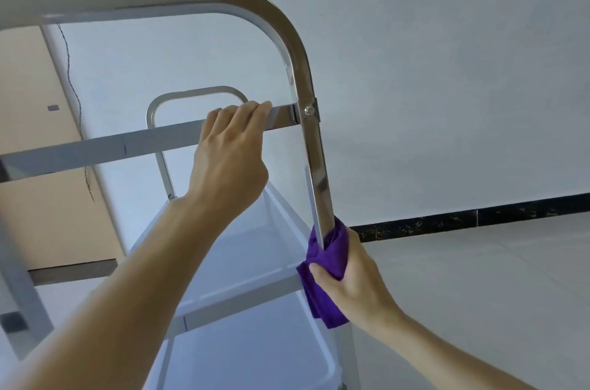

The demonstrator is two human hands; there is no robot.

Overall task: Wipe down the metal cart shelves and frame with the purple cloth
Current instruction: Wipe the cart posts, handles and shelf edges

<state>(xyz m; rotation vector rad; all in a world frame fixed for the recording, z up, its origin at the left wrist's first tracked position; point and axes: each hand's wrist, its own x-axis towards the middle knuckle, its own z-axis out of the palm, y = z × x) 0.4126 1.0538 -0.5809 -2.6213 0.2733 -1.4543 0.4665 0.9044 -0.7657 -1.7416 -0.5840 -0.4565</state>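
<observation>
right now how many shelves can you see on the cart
2. The upper shelf lies below the left hand, level with the right hand and the purple cloth. The lower shelf sits at the bottom edge. Others may be hidden below.

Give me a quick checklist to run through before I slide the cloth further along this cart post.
1. Purple cloth wrapped round the upright post: ok, it bunches round the post just above the top shelf.
2. Right hand grip on the cloth: ok, fingers curl round cloth and post together.
3. Left hand steadying the cart: ok, its fingers hook over the flat crossbar near the bolted joint.
4. Post above the cloth free of obstacles: ok up to the joint, where the bracket sticks out.
5. Top shelf clear of items: ok in the part that shows.
6. Wheels locked: cannot tell, they are out of view.
</observation>
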